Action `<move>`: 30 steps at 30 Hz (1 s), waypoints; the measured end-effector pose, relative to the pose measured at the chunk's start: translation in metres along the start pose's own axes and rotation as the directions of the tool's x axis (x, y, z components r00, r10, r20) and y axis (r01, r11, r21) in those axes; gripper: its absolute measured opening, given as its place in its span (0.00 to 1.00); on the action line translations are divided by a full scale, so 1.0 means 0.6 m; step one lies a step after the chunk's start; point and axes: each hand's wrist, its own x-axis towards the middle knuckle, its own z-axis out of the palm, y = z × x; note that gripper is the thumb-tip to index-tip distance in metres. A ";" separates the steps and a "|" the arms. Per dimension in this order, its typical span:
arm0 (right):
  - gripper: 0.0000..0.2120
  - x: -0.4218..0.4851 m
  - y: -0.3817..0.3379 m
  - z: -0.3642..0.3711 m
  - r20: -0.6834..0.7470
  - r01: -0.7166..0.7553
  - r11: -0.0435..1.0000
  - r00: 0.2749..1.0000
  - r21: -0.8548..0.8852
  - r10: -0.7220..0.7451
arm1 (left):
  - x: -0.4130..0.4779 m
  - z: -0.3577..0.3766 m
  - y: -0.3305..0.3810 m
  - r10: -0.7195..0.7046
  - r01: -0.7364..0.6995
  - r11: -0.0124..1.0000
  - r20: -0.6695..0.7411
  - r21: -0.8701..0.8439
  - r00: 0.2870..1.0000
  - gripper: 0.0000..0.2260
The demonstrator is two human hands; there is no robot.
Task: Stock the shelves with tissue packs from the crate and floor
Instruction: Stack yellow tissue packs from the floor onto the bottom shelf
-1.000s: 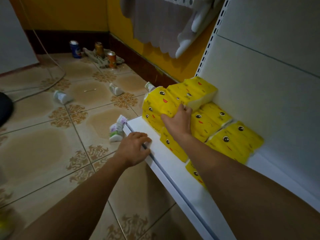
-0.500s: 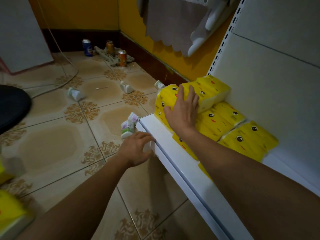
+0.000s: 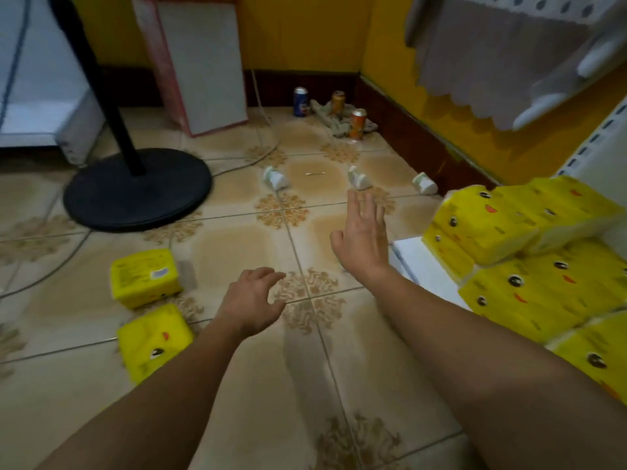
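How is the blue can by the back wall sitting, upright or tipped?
Upright: the blue can stands on its base, silver top rim facing up.

Fan base (image 3: 137, 189), three cans (image 3: 357, 123)

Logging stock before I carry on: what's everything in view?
Yellow plastic-wrapped tissue packs on floor: two, yellow, left tiles.
Yellow tissue packs on shelf: at least four, yellow, stacked right.
White metal shelf: one, white, right.
Small white wrapped packs: three, white, floor ahead.
Drink cans: three, one blue, two orange, far wall.
Round black stand base: one, black, left.
Red-edged white board: one, white, leaning on far wall.
Left hand: one, open, over tiles.
Right hand: one, open, beside shelf.
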 end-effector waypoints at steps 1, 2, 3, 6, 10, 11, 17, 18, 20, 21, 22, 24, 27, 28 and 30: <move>0.33 0.002 -0.022 0.017 0.029 0.011 1.000 1.000 0.020 -0.011 | -0.013 0.000 -0.019 -0.037 0.037 0.999 0.021 -0.003 0.999 0.24; 0.33 0.003 -0.044 0.035 0.053 0.021 0.999 0.998 0.038 -0.023 | -0.026 -0.002 -0.036 -0.088 0.089 0.996 0.035 -0.023 0.996 0.26; 0.33 0.003 -0.065 0.052 0.075 0.026 0.998 0.997 0.054 -0.030 | -0.040 -0.004 -0.052 -0.148 0.150 0.987 0.030 -0.057 0.988 0.29; 0.34 -0.001 -0.121 0.102 0.158 0.024 0.993 0.987 0.113 -0.042 | -0.071 -0.011 -0.100 -0.346 0.328 0.924 -0.064 -0.194 0.936 0.29; 0.34 -0.020 -0.181 0.166 0.324 0.081 0.981 0.936 0.174 -0.135 | -0.112 -0.010 -0.162 -0.484 0.463 0.863 -0.064 -0.204 0.873 0.30; 0.34 -0.025 -0.192 0.180 0.374 0.111 0.975 0.910 0.191 -0.177 | -0.122 -0.008 -0.178 -0.512 0.497 0.850 -0.049 -0.175 0.858 0.28; 0.34 -0.042 -0.230 0.248 0.603 0.345 0.909 0.682 0.233 -0.414 | -0.160 0.000 -0.233 -0.724 0.724 0.679 0.053 -0.117 0.688 0.26; 0.34 -0.043 -0.236 0.257 0.620 0.364 0.901 0.657 0.238 -0.429 | -0.164 0.004 -0.238 -0.750 0.752 0.641 0.085 -0.153 0.656 0.26; 0.33 -0.043 -0.250 0.273 0.654 0.362 0.894 0.614 0.264 -0.441 | -0.169 0.007 -0.245 -0.769 0.781 0.572 0.167 -0.251 0.617 0.29; 0.33 -0.045 -0.257 0.284 0.659 0.358 0.889 0.599 0.286 -0.454 | -0.170 0.009 -0.246 -0.771 0.793 0.524 0.223 -0.311 0.597 0.31; 0.34 -0.048 -0.264 0.296 0.656 0.364 0.879 0.587 0.310 -0.474 | -0.170 0.010 -0.247 -0.770 0.806 0.464 0.282 -0.369 0.572 0.35; 0.36 -0.057 -0.274 0.321 0.665 0.409 0.844 0.528 0.347 -0.529 | -0.167 0.011 -0.250 -0.766 0.818 0.371 0.353 -0.439 0.537 0.43; 0.39 -0.062 -0.280 0.341 0.723 0.493 0.806 0.417 0.329 -0.551 | -0.158 0.013 -0.254 -0.749 0.815 0.329 0.394 -0.478 0.533 0.40; 0.38 -0.060 -0.280 0.341 0.729 0.513 0.801 0.413 0.309 -0.546 | -0.156 0.016 -0.255 -0.751 0.807 0.326 0.384 -0.492 0.537 0.39; 0.33 -0.057 -0.279 0.328 0.709 0.553 0.805 0.480 0.212 -0.517 | -0.154 0.019 -0.258 -0.783 0.770 0.365 0.275 -0.523 0.558 0.39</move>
